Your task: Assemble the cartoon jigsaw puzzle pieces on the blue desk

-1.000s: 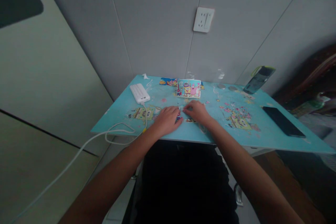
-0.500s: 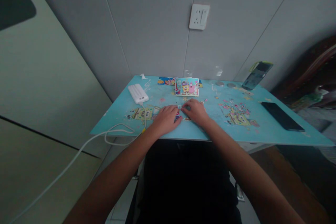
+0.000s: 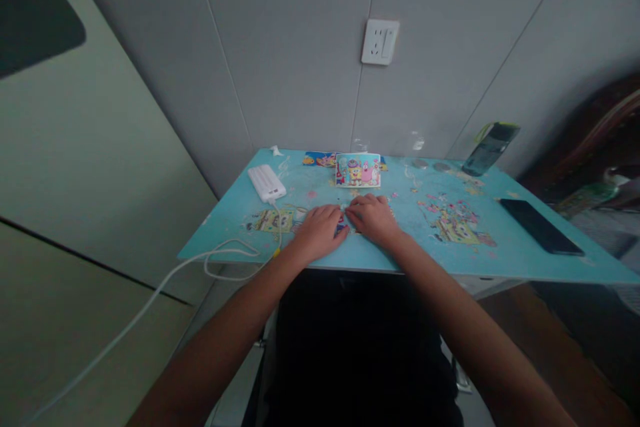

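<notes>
My left hand (image 3: 319, 232) and my right hand (image 3: 373, 218) lie side by side near the front edge of a light blue cartoon-printed table (image 3: 415, 250). The fingers of both curl down and meet over small colourful pieces (image 3: 342, 225) on the tabletop, which are too small to name. A picture card (image 3: 358, 170) with cartoon figures stands upright just behind the hands, toward the wall.
A white power bank (image 3: 267, 183) lies at the back left, its white cable (image 3: 220, 260) looping off the front left edge. A black phone (image 3: 541, 235) lies at the right. A dark bottle (image 3: 489, 149) stands by the wall. A wall socket (image 3: 380, 42) is above.
Both hands stay together over the small pieces with only slight finger shifts. The camera view has moved a little.
</notes>
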